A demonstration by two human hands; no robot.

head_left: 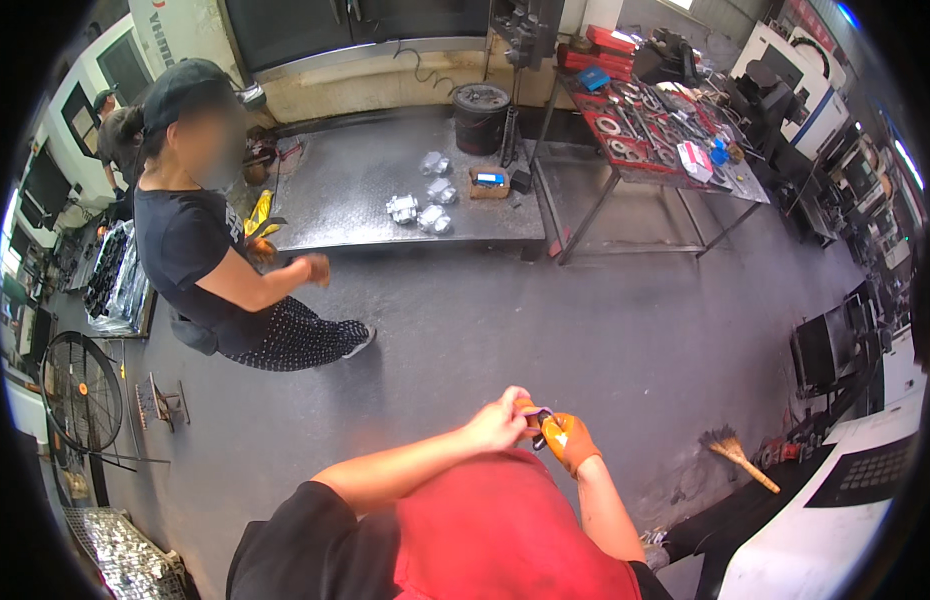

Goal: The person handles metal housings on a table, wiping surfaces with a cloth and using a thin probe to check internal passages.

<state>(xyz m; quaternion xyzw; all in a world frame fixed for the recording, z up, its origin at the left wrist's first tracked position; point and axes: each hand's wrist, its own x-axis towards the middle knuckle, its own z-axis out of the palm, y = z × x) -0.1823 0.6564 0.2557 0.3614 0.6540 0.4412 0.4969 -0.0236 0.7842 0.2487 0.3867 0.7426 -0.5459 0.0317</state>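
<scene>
The left hand [498, 425], not yet gloved, seems to grasp an orange glove [528, 408], lower centre; the gloved right hand [569, 441] grips something dark [543, 415].

The bare left hand [499, 424] holds orange fabric [527, 408] just beside the orange-gloved right hand [571, 441]; a small black object [539, 440] shows between them, above smooth grey floor [435, 330].
</scene>
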